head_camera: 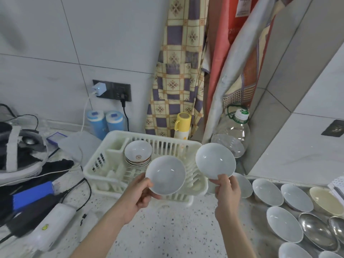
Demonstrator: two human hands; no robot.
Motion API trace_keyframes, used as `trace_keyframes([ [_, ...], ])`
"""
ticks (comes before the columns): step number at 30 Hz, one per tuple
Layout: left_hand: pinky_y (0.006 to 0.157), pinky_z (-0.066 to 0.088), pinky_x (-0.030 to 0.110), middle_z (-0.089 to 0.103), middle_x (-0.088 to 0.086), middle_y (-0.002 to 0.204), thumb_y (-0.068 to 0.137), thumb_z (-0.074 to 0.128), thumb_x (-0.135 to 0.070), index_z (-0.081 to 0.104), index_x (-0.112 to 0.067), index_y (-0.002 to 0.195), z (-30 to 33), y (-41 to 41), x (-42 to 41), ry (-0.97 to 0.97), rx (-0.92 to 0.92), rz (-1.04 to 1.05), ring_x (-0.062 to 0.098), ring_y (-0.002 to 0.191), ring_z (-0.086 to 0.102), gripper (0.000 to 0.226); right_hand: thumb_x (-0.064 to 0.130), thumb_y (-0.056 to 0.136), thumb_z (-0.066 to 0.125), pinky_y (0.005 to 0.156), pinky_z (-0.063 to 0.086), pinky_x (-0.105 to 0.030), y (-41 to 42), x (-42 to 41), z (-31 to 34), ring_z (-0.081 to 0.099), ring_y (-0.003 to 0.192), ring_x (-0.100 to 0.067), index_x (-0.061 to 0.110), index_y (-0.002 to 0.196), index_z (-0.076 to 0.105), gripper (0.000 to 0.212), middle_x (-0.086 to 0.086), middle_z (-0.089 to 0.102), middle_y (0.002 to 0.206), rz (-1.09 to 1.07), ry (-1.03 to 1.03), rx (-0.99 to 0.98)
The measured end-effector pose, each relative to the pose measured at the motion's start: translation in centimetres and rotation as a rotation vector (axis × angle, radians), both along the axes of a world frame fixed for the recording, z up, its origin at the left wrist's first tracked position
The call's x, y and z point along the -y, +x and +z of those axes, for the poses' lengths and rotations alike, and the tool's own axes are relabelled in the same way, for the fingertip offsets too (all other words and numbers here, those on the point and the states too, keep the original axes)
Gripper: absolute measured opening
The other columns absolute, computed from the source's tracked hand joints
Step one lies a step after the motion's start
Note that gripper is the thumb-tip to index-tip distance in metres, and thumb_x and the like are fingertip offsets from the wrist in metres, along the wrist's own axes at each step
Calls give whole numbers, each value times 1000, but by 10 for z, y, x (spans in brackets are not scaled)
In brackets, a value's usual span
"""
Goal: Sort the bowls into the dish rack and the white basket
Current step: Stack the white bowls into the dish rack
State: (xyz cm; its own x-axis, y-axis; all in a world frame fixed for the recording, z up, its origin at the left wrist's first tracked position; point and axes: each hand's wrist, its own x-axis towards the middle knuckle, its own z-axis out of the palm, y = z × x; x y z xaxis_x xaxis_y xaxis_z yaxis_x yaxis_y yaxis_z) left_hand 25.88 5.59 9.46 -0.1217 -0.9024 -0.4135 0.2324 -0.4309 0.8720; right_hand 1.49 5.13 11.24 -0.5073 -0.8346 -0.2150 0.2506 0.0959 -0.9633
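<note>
Two white bowls are held over the white dish rack point(96, 164): left hand point(138, 196) pinches the left bowl point(165, 175) by its rim; right hand point(226, 190) pinches the right bowl point(215, 161) likewise. Stacked patterned bowls point(138, 154) sit inside the rack. More bowls point(283, 223) lie on the counter, right.

Checked yellow-purple apron point(175, 75) hangs behind my counter; yellow-lidded flask point(182, 125), clear plastic jug point(232, 133), two blue canisters point(105, 122) below.
</note>
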Motion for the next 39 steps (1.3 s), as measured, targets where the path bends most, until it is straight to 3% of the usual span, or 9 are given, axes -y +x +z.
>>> trace_keyframes([
  [4,36,22,19,70,21,70,91,47,-6,60,-19,117,-1,38,15,-35,30,92,8,37,45,32,13,86,55,64,41,-30,28,18,2,69,74,-13,19,120,51,35,7,75,77,58,-72,-127],
  [5,36,23,19,71,22,70,91,47,-7,60,-18,116,-1,47,20,-40,37,109,8,37,44,31,13,86,55,62,41,-31,34,23,2,70,73,-13,23,121,47,37,10,75,74,68,-69,-134],
  [9,38,26,21,73,25,78,93,48,-10,58,-19,118,-3,73,41,-63,31,156,10,42,38,29,14,87,55,53,44,-28,55,41,-4,60,50,-3,25,119,43,36,-10,76,75,89,-24,-146],
  [15,36,34,18,75,24,87,94,51,-8,53,-20,118,-8,92,74,-97,-32,249,8,41,42,27,18,87,56,50,45,-24,88,66,-21,68,58,-6,27,122,45,37,-2,74,70,104,43,-236],
  [20,40,35,18,76,21,85,96,52,-11,53,-24,116,-13,97,99,-114,-82,290,8,44,43,24,23,86,56,66,53,-41,98,86,-37,64,54,-13,29,121,46,37,-1,74,67,131,157,-315],
  [24,42,39,20,76,21,88,96,54,-10,49,-26,121,-21,95,114,-94,-139,305,9,46,43,30,22,86,54,53,46,-27,108,98,-51,65,57,-13,22,129,44,44,-4,74,77,149,241,-320],
  [30,43,38,20,75,26,94,95,55,-13,42,-22,134,-37,97,133,-48,-126,260,9,47,43,42,8,88,48,51,43,-25,112,118,-64,64,60,-16,18,133,43,47,-15,71,97,208,371,-265],
  [34,41,38,20,74,27,96,96,54,-13,43,-23,134,-43,98,140,-40,-148,248,9,45,44,40,0,86,43,33,34,-18,113,131,-76,52,45,-13,13,135,43,50,-24,64,115,234,469,-221],
  [39,41,37,19,73,29,97,97,53,-11,47,-22,128,-43,95,141,-51,-161,235,8,44,43,33,-7,87,34,31,29,-17,118,145,-84,62,53,-22,16,137,39,55,-20,56,121,243,527,-135],
])
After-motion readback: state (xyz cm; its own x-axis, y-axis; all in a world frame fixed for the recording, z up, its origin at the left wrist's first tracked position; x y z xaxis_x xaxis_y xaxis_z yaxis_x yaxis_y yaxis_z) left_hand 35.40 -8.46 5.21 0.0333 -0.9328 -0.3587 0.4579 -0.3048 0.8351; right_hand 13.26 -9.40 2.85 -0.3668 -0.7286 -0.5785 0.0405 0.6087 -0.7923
